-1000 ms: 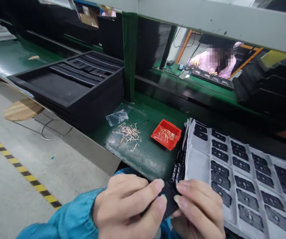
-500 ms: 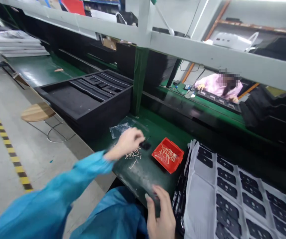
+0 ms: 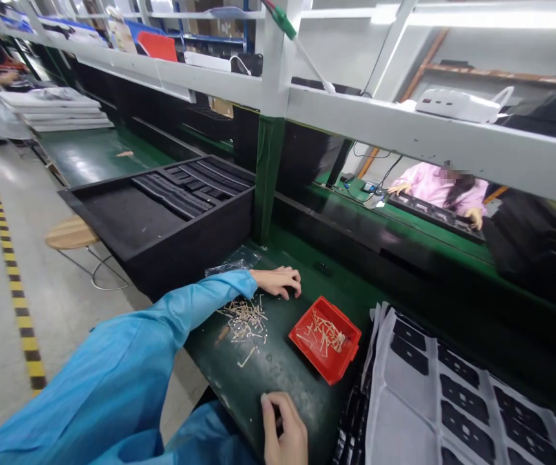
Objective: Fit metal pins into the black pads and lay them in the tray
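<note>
The left hand (image 3: 276, 282) rests palm down on the green bench (image 3: 278, 381), fingers bent loosely and drawn together. Whether they pinch anything cannot be told, as the fingertips curl out of sight. A loose pile of pale strips (image 3: 245, 321) lies just below and left of that hand, close under the blue sleeve (image 3: 200, 303). The strips point every way, so the pile has no single long axis. A red tray (image 3: 325, 339) holding more strips sits just right of the left hand, its corner turned toward the person. The right hand (image 3: 285, 431) is at the bench's near edge, fingers curled over, and what they hold, if anything, is hidden; it lies well below the pile and tray — the left hand is the nearer to both. A clear plastic bag (image 3: 233, 261) lies beyond the left wrist, white sheets (image 3: 387, 413) with black pieces spread to the right, and a black foam tray (image 3: 156, 219) stands to the left — a co-worker (image 3: 440, 187) works across the bench.
</note>
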{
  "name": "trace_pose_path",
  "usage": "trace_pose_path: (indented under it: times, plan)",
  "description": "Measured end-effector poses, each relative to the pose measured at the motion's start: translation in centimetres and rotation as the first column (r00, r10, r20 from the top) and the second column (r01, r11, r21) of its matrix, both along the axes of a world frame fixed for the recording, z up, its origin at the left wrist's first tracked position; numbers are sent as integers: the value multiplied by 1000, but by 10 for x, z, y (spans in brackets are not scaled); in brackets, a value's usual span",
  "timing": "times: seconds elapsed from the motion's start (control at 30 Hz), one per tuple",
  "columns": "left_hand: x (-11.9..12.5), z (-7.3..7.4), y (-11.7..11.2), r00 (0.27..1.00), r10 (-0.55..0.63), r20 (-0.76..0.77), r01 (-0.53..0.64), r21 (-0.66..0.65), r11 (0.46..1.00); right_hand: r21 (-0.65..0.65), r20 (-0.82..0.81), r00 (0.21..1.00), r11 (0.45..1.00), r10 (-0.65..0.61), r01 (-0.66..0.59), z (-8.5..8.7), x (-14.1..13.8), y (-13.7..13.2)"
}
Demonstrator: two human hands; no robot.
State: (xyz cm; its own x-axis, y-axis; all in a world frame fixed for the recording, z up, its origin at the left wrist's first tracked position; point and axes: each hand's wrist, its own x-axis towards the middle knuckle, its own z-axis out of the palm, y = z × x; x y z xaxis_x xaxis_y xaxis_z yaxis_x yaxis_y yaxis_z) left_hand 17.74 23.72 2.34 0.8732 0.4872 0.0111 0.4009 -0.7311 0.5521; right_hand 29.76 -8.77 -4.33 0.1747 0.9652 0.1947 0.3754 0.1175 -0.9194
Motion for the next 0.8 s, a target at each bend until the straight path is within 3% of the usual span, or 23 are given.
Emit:
trace_pose_path:
  times: [0.17, 0.47, 0.63, 0.8]
  plan:
    - [-9, -20, -5, 1000, -7, -28, 9, 68, 998, -46, -2, 998, 997, 60, -60, 9, 8, 12]
    - [-45, -18, -25, 988, 148, -47, -140, 146, 979, -90, -3, 994, 990, 106, -106, 21, 4, 21]
    - [-36, 8, -52, 991, 133, -13, -130, 140, 982, -88, -12, 998, 994, 62, -62, 36, 7, 18]
    - [-21, 47, -117, 993, -113, 33, 110, 91, 990, -101, -56, 997, 993, -61, 55, 63, 7, 17]
